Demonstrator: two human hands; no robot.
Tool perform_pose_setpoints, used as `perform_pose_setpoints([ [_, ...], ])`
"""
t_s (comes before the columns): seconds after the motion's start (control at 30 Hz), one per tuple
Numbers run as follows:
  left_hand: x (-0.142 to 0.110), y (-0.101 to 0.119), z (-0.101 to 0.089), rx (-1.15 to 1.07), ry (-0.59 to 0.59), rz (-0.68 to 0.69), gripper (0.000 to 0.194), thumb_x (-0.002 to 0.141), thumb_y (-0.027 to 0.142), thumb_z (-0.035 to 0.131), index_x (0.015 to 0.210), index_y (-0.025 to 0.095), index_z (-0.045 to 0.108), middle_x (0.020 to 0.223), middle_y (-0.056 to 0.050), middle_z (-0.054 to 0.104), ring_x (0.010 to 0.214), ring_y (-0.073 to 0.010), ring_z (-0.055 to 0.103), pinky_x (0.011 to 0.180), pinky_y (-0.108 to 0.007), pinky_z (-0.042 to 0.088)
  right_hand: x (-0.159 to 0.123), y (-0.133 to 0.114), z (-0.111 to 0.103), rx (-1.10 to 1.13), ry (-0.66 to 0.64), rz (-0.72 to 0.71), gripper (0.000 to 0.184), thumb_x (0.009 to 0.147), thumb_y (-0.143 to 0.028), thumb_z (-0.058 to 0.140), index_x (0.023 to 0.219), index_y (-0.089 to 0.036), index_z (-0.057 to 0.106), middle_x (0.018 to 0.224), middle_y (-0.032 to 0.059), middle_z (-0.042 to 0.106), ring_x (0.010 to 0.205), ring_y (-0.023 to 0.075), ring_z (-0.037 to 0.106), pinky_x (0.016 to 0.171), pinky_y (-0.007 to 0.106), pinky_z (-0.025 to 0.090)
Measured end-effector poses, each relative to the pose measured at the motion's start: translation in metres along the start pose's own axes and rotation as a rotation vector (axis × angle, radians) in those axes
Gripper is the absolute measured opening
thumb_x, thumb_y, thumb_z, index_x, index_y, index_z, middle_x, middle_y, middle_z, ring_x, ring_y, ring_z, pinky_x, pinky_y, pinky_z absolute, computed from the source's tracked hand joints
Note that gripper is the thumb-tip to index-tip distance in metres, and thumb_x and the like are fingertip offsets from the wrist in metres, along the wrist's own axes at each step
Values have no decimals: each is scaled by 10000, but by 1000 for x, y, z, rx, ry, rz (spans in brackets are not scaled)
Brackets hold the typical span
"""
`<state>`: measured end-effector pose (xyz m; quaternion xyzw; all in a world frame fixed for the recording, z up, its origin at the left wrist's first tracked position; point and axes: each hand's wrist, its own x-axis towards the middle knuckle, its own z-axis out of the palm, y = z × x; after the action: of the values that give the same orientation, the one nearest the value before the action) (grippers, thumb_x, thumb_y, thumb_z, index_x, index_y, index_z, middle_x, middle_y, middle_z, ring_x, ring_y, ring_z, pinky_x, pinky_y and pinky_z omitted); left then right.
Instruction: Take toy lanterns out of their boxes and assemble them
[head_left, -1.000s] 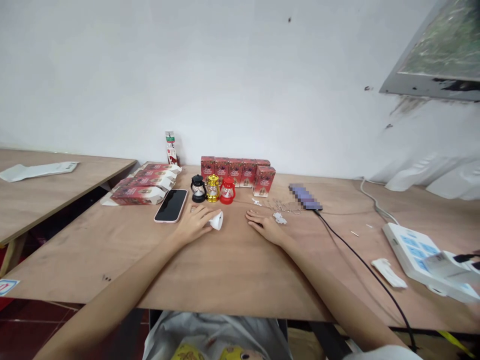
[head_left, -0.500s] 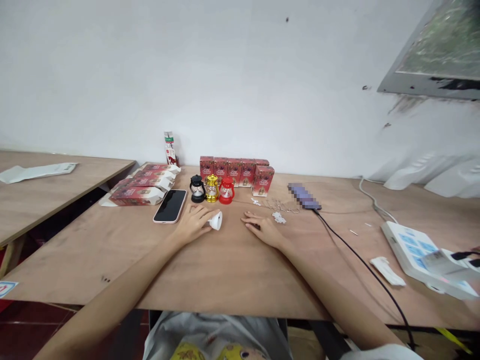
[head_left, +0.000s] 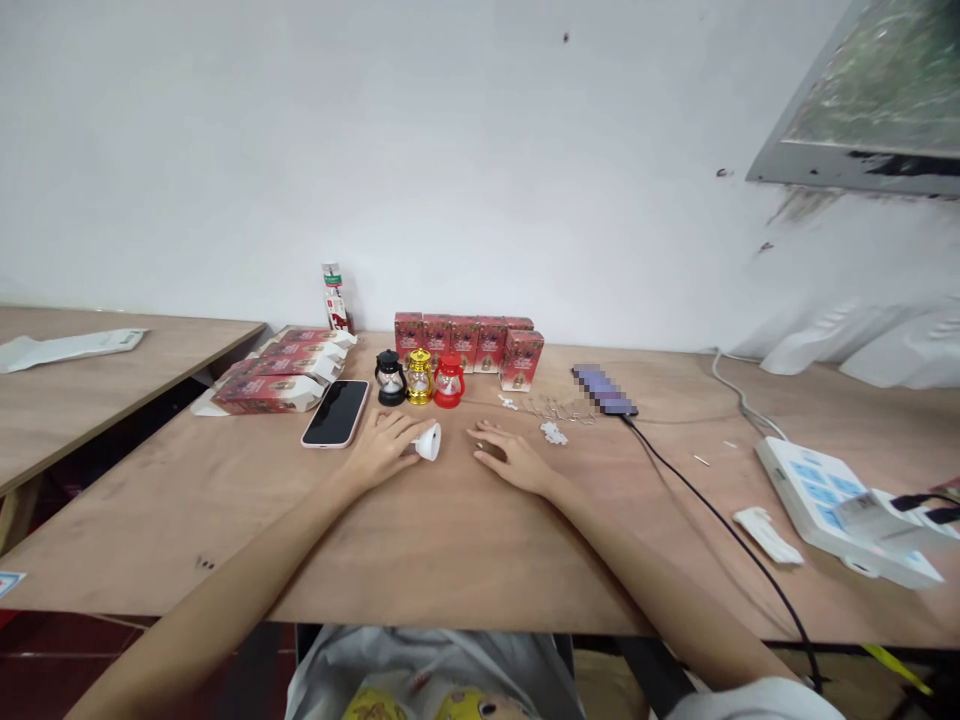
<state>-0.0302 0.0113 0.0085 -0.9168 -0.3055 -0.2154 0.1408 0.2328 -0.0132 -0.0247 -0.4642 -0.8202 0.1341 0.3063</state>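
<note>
My left hand lies on the table with its fingers closed around a white funnel-shaped plastic part, whose wide round end faces right. To the right of it, my right hand is held low over the wood, fingers pointing left. Between its thumb and forefinger shows a tiny pale speck, too small to name. Three miniature lanterns stand upright behind the hands: a black lantern, a gold lantern and a red lantern. Small white plastic pieces and thin metal wire pieces lie beyond my right hand.
Several red boxes stand along the wall; flattened red cartons lie at left. A phone is beside my left hand. Another phone trails a black cable toward a white power strip. A bottle stands behind.
My right hand has moved slightly left, closer to the white funnel-shaped part. My left hand keeps hold of that part. The whole view has shifted a little.
</note>
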Motion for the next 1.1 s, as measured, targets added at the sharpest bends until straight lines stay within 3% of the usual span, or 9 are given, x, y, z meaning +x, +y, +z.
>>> perform_pose_setpoints([
  [0.17,1,-1,1,-7,8,5,417,832,265,546,1240,197,494,1093,-88,649,987,-223,568,843,-373,347,11,-10,12,30,-32,-28,296,862,-301,492,1111,-241,640,1299,83,526,1251,228,437,1055,436,354],
  [0.33,0,-1,1,-9,13,-6,411,836,278,542,1237,198,496,1100,-93,647,993,-227,568,857,-387,337,6,-3,8,65,0,21,229,867,-295,490,984,-235,677,1227,76,588,1205,233,488,1030,446,387],
  [0.5,0,1,2,-15,-5,-4,438,823,262,552,1252,203,485,1088,-92,647,988,-228,560,865,-389,329,-5,-4,9,67,-19,-34,289,863,-351,495,1078,-212,630,1297,89,527,1248,231,439,1075,462,324],
  [0.67,0,0,2,-12,13,-9,423,823,272,552,1236,200,501,1065,-90,651,968,-228,563,841,-378,334,2,6,6,41,-10,7,286,890,-305,435,1058,-247,658,1219,41,594,1221,224,466,1063,459,353],
  [1.1,0,-2,4,1,15,1,416,825,283,556,1231,202,507,1064,-87,651,966,-228,567,815,-361,342,5,15,-6,58,18,45,244,854,-249,489,1003,-251,682,1174,22,618,1181,230,501,1041,441,386],
])
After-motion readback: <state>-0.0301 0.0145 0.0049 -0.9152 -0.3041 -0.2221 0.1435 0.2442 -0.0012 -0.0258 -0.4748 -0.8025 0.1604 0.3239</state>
